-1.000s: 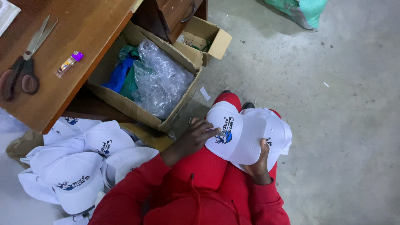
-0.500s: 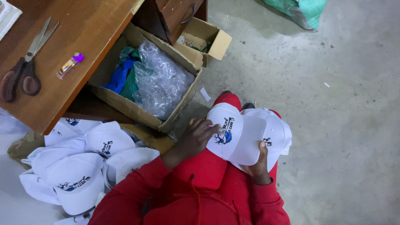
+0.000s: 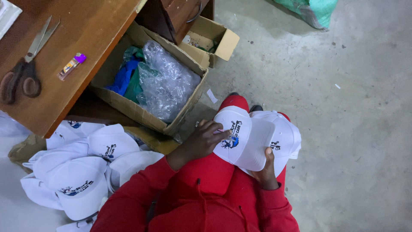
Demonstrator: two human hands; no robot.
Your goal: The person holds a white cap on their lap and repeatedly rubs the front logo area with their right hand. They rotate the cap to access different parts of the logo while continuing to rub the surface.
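White cap (image 3: 240, 137) pinched underneath by right hand (image 3: 266, 169), left hand (image 3: 206, 139) fingertips curled on its front.

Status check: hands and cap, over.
Left hand fingers on white printed cap, front logo. Right hand gripping its brim underneath. Second white cap beneath. Nothing blocking.

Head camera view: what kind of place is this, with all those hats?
Probably a small workshop where caps get finished or packed. A pile of white caps lies on the concrete floor, scissors rest on a wooden desk, and a cardboard box holds plastic wrapping.
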